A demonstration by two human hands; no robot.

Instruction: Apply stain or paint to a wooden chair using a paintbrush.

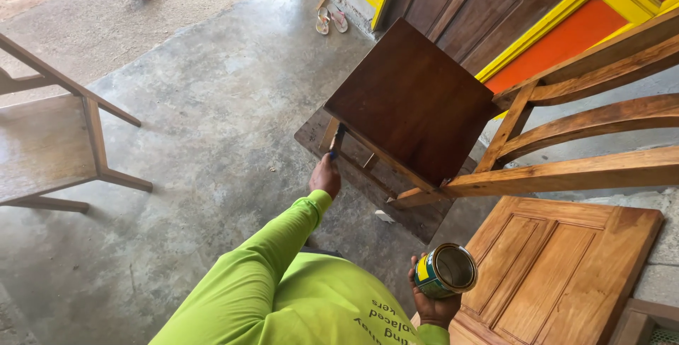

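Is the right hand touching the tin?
Touching. The head view shows the right hand cupping the open tin from below, fingers wrapped against its side.

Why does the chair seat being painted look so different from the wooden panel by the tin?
The chair seat is dark brown and tipped up on edge; the wooden door panel is light orange-brown and lies flat. The seat is plain; the panel has raised rectangles. Both are wood.

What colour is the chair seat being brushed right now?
Dark glossy brown on the chair seat, unlike the pale orange-brown backrest rails; head view.
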